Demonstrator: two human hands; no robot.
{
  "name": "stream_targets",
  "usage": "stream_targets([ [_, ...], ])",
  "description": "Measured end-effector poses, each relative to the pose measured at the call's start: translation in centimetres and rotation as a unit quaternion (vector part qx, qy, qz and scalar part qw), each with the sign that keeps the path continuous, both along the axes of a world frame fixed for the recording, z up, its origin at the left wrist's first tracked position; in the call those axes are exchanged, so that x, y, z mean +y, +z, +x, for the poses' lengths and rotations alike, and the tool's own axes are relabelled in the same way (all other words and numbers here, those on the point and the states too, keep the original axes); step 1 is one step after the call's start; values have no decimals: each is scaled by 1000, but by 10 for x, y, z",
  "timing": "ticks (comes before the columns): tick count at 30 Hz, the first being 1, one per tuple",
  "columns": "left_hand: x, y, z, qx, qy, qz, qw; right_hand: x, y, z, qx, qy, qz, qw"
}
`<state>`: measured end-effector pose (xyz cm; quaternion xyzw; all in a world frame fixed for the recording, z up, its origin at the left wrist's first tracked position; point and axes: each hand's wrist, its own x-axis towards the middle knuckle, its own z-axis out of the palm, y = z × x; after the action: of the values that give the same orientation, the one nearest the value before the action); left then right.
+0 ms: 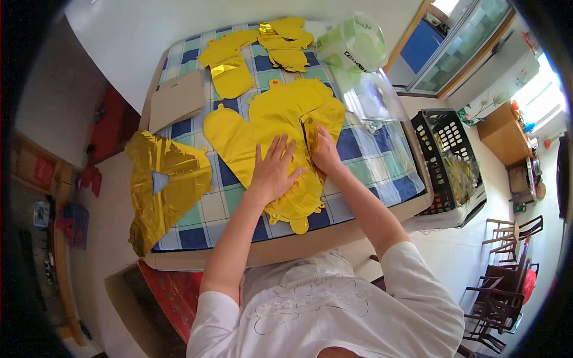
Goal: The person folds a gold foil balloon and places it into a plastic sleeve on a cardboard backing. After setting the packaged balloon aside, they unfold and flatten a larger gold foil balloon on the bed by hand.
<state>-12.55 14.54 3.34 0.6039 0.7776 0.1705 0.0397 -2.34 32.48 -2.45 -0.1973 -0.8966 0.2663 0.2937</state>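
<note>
We press left hand (273,169) flat, fingers spread, on gold foil balloon (280,128) at table (382,161) centre; right hand (325,152) pinches folded edge; best keep palm firm, crease slowly, no tearing

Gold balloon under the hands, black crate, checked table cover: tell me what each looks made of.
Gold balloon: seemingly thin metallic foil film, glossy, creased, flat under the left hand and right hand.
Black crate: probably rigid moulded plastic, with grid openings in its walls.
Checked table cover: looks like woven cloth, matt, though coated sheet is possible.
</note>
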Motion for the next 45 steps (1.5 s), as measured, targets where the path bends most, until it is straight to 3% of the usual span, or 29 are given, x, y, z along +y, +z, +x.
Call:
stream_targets([
  [10,30,-26,-32,28,46,-62,997,-16,25,3,3,-7,-56,998],
  [17,30,-33,-30,31,50,-40,997,-7,8,-1,31,-11,27,999],
  [24,28,-30,-32,58,41,-62,996,-17,16,-2,-59,-11,92,994],
  [27,29,-45,-37,62,46,8,997,-16,14,-2,-71,-7,93,993],
  [30,27,-38,-40,-67,104,132,984,-15,11,-3,-65,-7,94,993],
  [31,22,-34,-40,-20,87,200,976,-16,13,-3,-61,-5,96,993],
  [35,7,-20,-14,17,-19,143,989,-18,15,-3,-38,-4,88,995],
  [39,-1,-33,-2,24,-24,95,995,-6,9,-6,-5,-26,33,999],
  [45,-3,-41,-2,12,-29,60,998,32,20,-23,-164,-60,158,972],
])
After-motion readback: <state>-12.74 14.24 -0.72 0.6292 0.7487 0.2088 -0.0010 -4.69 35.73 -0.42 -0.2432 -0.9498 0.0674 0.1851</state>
